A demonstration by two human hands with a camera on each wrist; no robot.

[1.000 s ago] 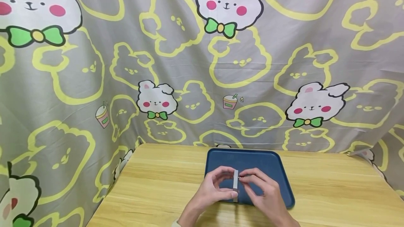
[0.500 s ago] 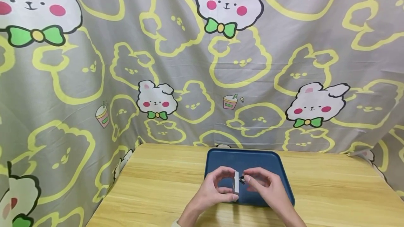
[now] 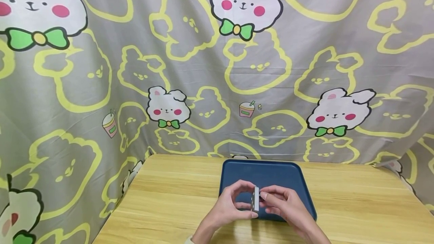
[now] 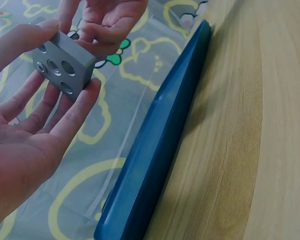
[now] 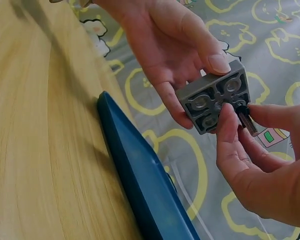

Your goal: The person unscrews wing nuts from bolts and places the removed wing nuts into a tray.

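Left grip (image 3: pixel 230 200) pinches block (image 5: pixel 220 92) by opposite edges, held up clear of tray (image 3: pixel 264 172). Right grip (image 3: pixel 288 202) pinches screw (image 5: pixel 248 122) at block's recessed face. Change: gap between right fingertips and block narrower than half a second ago. Reads as screw being brought up to block; whether seated, cannot tell. Tray lies on surface (image 3: pixel 176 191); cloth (image 3: pixel 200 70) behind. Count: two grips, one block, one screw, one tray, one cloth.

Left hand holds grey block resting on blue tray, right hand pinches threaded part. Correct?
Not resting: the left wrist view shows the left hand holding the grey block up, clear of the blue tray. The right hand pinching the threaded part is correct.
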